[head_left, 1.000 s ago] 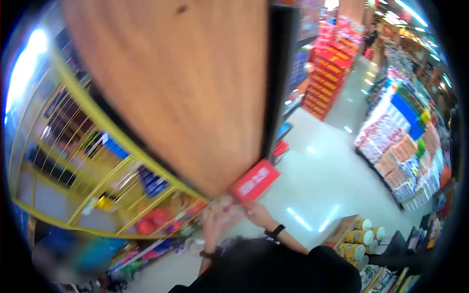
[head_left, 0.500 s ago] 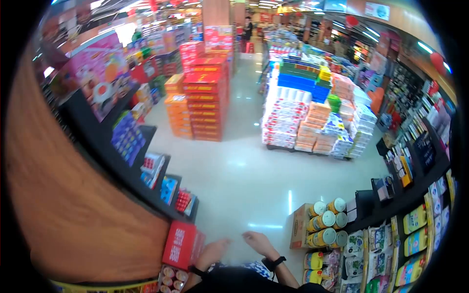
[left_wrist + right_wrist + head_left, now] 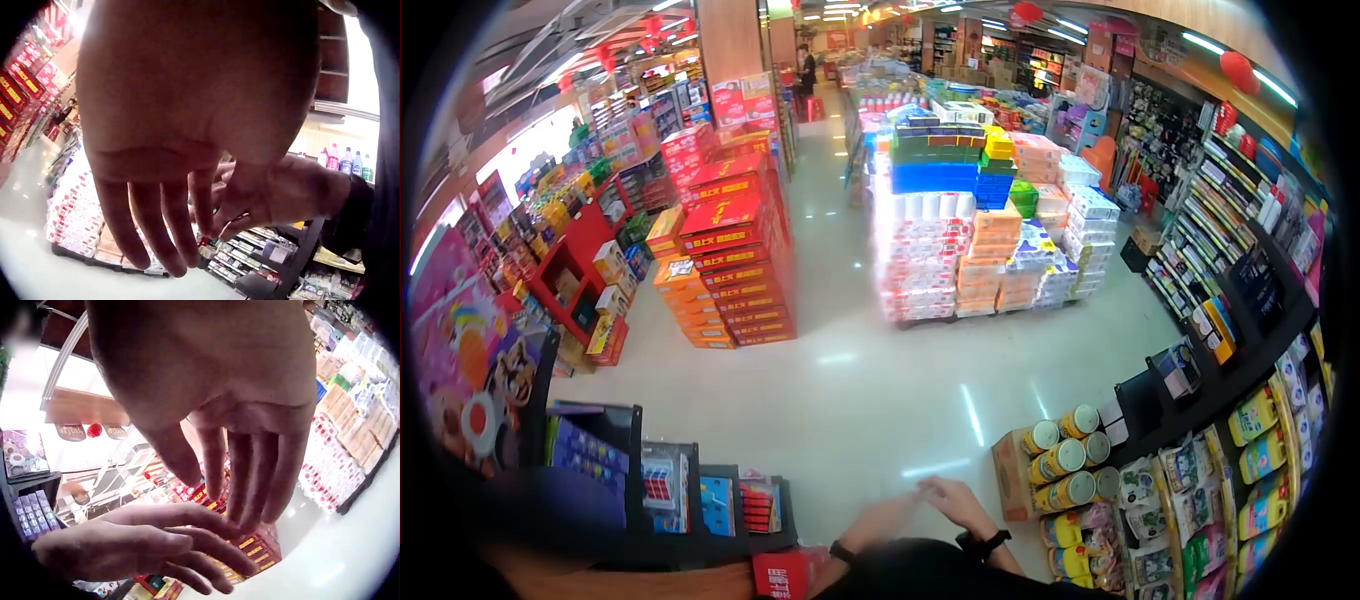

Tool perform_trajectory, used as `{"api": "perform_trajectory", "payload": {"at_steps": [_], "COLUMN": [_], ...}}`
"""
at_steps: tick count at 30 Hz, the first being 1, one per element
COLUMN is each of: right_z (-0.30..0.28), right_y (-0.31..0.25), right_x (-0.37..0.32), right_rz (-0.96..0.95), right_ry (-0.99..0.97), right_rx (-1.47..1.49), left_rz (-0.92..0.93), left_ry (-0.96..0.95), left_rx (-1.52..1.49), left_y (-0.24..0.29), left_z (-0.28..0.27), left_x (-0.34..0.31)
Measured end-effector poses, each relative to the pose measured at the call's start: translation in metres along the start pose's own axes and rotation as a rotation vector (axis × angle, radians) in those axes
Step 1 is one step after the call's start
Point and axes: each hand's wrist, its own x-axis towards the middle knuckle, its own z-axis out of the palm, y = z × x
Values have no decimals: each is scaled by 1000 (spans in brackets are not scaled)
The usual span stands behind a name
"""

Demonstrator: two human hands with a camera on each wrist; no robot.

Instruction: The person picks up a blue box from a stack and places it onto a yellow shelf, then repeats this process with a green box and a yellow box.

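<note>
In the head view my left hand [image 3: 888,522] and right hand [image 3: 953,502] are held out low in front of the body, close together, over the pale floor. Neither holds anything. Seen from the left wrist, the left hand [image 3: 187,137] has its fingers extended and slightly apart, with the right hand [image 3: 272,195] behind it. The right wrist view shows the right hand [image 3: 219,387] with loosely extended fingers, and the left hand [image 3: 137,540] reaching across below it. Nearest the left forearm is a red box [image 3: 782,574] at the counter's end, partly cut off by the frame.
Yellow cans [image 3: 1060,460] in a carton and a stocked shelf [image 3: 1200,480] stand at the right. Dark display racks [image 3: 635,490] line the left. Ahead are stacked red cartons [image 3: 740,255] and a pile of tissue packs [image 3: 925,255], with tiled floor [image 3: 840,400] between.
The head view has swung from the wooden counter and yellow wire rack toward the open aisle. Both hands have moved away from the red box and come closer together over the floor.
</note>
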Motion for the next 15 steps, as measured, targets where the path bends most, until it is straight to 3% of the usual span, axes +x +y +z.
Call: {"api": "perform_trajectory", "payload": {"at_steps": [2, 5, 8, 13, 14, 15], "right_z": [-12, -19, -33, -51, -58, -63], "right_y": [-40, -47, -56, -23, -19, -15], "right_x": [39, 100, 133, 189, 202, 214], "right_rz": [8, -73, -30, -40, -1, 37], "right_ry": [13, 5, 7, 85, 89, 92], "right_rx": [-39, -26, 8, 105, 98, 93], "left_rz": [-41, -2, 47, 59, 88, 45], "left_ry": [-17, 75, 15, -129, -182, -185], "left_rx": [18, -124, -98, -4, 56, -68], "left_y": [3, 11, -15, 34, 36, 6], "left_z": [-33, -95, -119, -181, -188, -174], "left_x": [34, 72, 118, 175, 192, 216]}}
